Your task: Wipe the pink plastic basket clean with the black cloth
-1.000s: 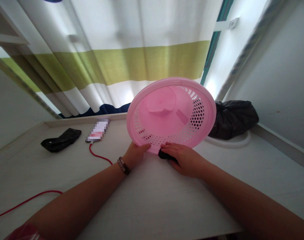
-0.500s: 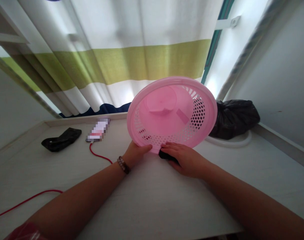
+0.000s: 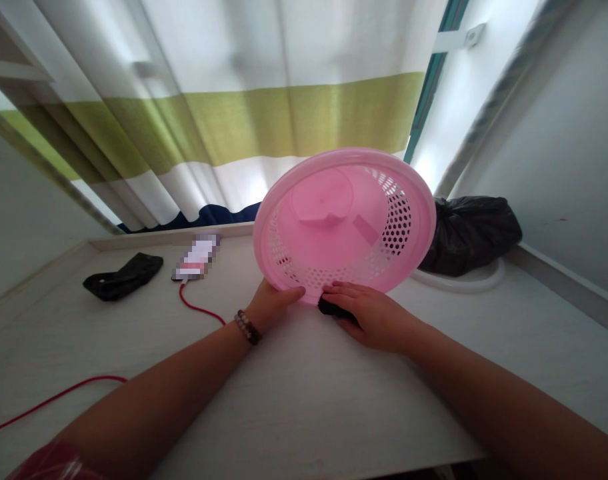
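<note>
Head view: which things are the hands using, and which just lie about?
In use:
round pink plastic basket, in left hand
small black bundle, in right hand

Lying about:
rectangular phone, red cable
limp black item
bunched black plastic bag
curved white band

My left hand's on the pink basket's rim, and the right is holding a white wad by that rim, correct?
Not quite: the wad is black, not white, as the head view shows. The left hand is on the rim of the pink basket, and the right hand holds the wad there.
</note>
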A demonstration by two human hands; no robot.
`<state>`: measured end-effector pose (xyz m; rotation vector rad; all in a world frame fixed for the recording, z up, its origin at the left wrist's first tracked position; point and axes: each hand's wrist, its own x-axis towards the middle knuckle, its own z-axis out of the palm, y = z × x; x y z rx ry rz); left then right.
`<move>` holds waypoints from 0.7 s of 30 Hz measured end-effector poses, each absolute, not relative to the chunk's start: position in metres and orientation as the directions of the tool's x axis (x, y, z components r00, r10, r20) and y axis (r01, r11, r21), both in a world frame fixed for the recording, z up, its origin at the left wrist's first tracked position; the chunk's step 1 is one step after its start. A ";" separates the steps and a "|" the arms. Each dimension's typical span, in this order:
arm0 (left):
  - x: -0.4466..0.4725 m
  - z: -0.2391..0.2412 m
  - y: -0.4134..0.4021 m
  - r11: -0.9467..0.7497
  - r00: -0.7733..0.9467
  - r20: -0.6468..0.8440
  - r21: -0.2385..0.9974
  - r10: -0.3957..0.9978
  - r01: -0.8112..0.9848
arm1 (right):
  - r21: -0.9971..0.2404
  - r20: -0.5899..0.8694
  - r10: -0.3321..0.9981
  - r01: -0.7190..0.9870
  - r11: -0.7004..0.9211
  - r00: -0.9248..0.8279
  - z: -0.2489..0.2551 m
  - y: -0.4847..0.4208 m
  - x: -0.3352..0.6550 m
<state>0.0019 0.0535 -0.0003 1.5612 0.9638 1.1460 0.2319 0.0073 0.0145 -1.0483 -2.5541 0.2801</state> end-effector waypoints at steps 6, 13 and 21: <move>0.002 -0.001 0.053 -0.234 0.228 0.209 0.968 0.951 0.089 | -0.318 0.249 0.709 0.636 0.703 -0.660 0.016 0.007 0.232; 0.002 -0.001 0.053 -0.252 0.236 0.229 0.965 0.944 0.069 | -0.313 0.261 0.698 0.626 0.714 -0.667 0.015 0.007 0.232; 0.003 0.000 0.051 -0.266 0.236 0.250 0.963 0.939 0.040 | -0.297 0.244 0.702 0.637 0.711 -0.669 0.016 0.007 0.232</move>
